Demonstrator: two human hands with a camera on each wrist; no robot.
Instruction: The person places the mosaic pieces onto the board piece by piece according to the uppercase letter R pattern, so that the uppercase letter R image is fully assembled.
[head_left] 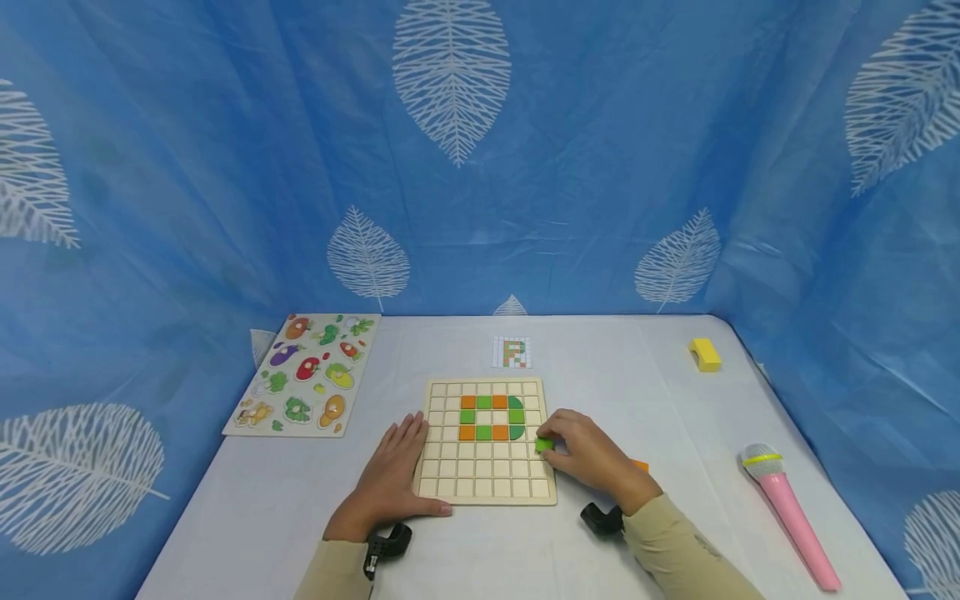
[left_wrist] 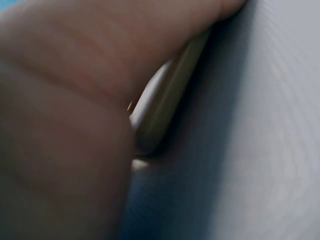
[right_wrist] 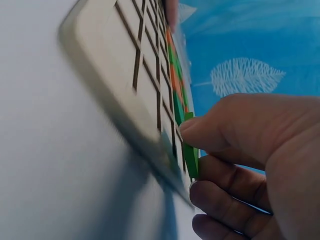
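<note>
Pinched between the thumb and fingers of the right hand (head_left: 581, 451), a small green tile (head_left: 544, 446) sits at the right edge of the wooden grid board (head_left: 483, 487), right of centre in the lower half of the head view. Steadying seems to fall to the left hand (head_left: 392, 475): it lies with straight fingers along the board's left edge, its thumb at the lower left corner. That brace looks well chosen, since it should stop the board sliding if the tile is nudged against a ridge.

On the board, orange, green and dark green tiles (head_left: 483, 432) form a ring, with rounded corner pieces on its right side. Raised lines part the cells, so the tile is best carried above the neighbours, squared to its cell, lowered flat and let go only once it is seated. A fingertip press afterward would level any corner that rides up. Holding it by its margins, with the thumb clear of the underside, should make the release cleaner. The right wrist view is slanted and soft near the rim, so I cannot tell whether the tile touches the board.

Above the board, a small printed card (head_left: 513, 353) shows a coloured grid; checking the cell against it before letting go would be wise.
</note>
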